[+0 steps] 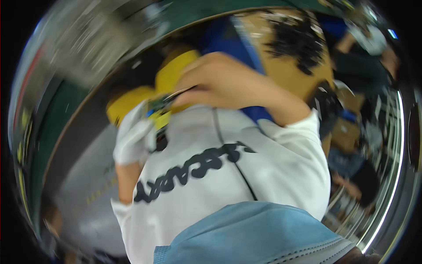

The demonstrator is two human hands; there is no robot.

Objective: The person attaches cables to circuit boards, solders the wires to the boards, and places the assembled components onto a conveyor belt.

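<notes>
Left hand (132, 137), gloved, grips small yellow-green part (161, 118); right hand (215, 81) pinches thin dark strip (183, 91) beside it. Work apparently midway; what's finished, unclear through blur.

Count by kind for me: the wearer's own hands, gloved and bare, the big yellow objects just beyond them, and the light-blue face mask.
Gloved hands: 1, the left hand
Bare hands: 1, the right hand
Big yellow objects: 2, the nearer and the farther
Light-blue face mask: 1
Total: 5
</notes>
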